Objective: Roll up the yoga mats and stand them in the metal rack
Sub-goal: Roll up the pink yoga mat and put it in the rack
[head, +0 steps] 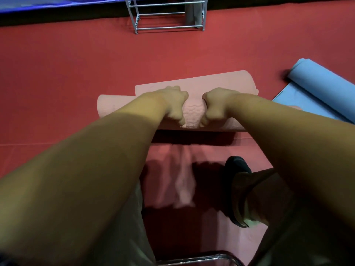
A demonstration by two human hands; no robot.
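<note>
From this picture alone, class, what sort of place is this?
Probably an exercise or yoga studio: red matted floor, a pink yoga mat mid-roll, a blue mat beside it, a metal rack beyond.

L hand [175, 104] & R hand [217, 106] grip the rolled part of the pink yoga mat [115, 106] mid-length, close together, fingers curled over it. The roll lies across the red floor [67, 64]. Blue mat [322, 83], part-rolled, near floor's right edge. Metal rack [169, 27] at far edge, w/ possibly a grey roll [194, 12] standing inside.
</note>
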